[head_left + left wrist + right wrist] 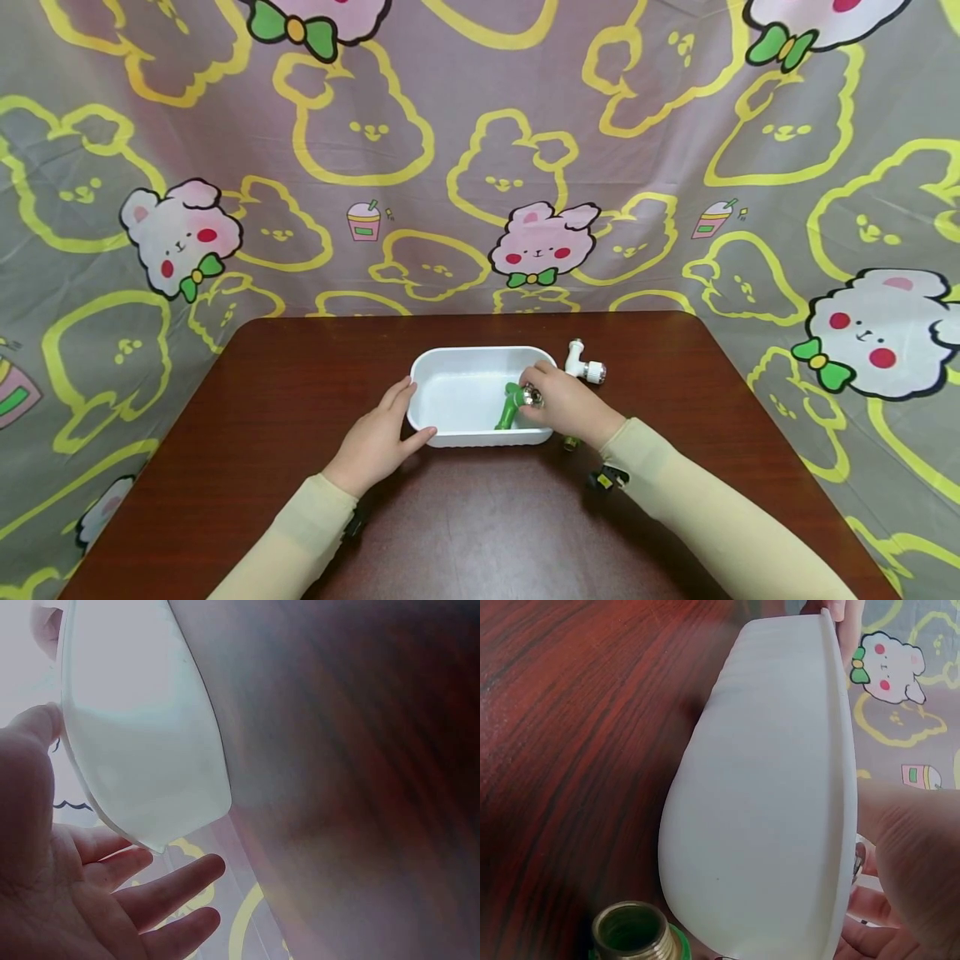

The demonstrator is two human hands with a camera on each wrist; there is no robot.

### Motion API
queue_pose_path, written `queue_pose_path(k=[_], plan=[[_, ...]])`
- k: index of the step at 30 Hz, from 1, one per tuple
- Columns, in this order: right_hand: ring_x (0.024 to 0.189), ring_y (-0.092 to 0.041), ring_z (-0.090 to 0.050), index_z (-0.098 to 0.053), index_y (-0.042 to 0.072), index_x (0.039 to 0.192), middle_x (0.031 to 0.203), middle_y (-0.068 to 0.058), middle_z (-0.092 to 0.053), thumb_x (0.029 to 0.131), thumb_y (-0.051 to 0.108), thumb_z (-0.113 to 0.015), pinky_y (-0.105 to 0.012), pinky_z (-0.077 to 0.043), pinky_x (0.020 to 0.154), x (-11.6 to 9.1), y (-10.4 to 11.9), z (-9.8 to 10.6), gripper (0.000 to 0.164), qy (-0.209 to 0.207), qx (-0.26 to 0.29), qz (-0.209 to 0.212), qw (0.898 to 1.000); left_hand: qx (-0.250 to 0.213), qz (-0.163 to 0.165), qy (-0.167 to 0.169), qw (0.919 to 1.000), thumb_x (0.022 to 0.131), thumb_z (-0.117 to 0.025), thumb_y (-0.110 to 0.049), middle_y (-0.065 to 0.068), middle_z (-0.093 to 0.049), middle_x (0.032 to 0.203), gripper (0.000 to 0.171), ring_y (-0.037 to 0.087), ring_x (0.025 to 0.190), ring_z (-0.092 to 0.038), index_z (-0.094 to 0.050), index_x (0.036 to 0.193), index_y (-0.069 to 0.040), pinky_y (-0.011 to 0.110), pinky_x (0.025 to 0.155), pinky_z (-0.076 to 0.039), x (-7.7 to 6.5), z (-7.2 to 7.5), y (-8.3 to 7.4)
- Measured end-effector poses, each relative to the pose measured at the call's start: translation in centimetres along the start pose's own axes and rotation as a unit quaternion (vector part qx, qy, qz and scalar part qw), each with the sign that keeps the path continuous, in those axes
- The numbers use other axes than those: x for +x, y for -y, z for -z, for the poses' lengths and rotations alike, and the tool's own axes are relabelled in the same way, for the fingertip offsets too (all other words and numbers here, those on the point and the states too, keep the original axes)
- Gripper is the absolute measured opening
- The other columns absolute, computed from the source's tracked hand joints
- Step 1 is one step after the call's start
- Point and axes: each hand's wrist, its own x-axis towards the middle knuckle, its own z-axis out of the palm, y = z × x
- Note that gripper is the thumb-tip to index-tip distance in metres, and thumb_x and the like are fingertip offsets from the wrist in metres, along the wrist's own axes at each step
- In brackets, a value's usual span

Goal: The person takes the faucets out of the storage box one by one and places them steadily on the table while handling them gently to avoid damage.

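Note:
A white plastic basin (457, 392) sits on the table. Inside it, toward the right end, is a green angle valve (510, 408) with a chrome knob. My right hand (564, 402) reaches over the basin's right rim and pinches this valve by its knob end. At the left end, my left hand (377, 440) touches the rim, thumb at the near side and fingers loosely extended; the left wrist view shows the thumb (41, 724) against the rim. The right wrist view has the basin's outer wall (765, 787) hiding most of the held valve.
A white angle valve (581, 364) with a chrome end lies right of the basin. Partly under my right wrist is another green piece with a brass threaded end (630, 930). A patterned curtain (450, 167) hangs behind the brown table (480, 517).

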Motion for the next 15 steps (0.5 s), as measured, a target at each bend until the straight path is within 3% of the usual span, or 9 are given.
queue_pose_path(k=[9, 15], plan=[[0.079, -0.007, -0.057, -0.068, 0.008, 0.108, 0.098, 0.001, -0.058, 0.089, 0.020, -0.079, -0.026, -0.054, 0.072, -0.10, -0.09, -0.21, 0.025, -0.020, 0.002, -0.011, 1.000, -0.003, 0.002, 0.001, 1.0000, 0.094, -0.073, -0.048, 0.020, -0.037, 0.163, 0.085, 0.036, 0.092, -0.073, -0.040, 0.155, 0.001, 0.049, 0.087, -0.058, -0.02, -0.03, -0.03], [0.084, -0.008, -0.059, -0.068, 0.008, 0.113, 0.104, -0.001, -0.062, 0.090, 0.022, -0.079, -0.027, -0.055, 0.076, -0.10, -0.31, -0.34, 0.030, -0.036, -0.002, -0.012, 0.999, -0.002, 0.002, 0.001, 1.0000, 0.094, -0.073, -0.048, 0.020, -0.037, 0.163, 0.084, 0.035, 0.090, -0.073, -0.040, 0.156, 0.001, 0.049, 0.086, -0.058, -0.04, -0.02, -0.03]])
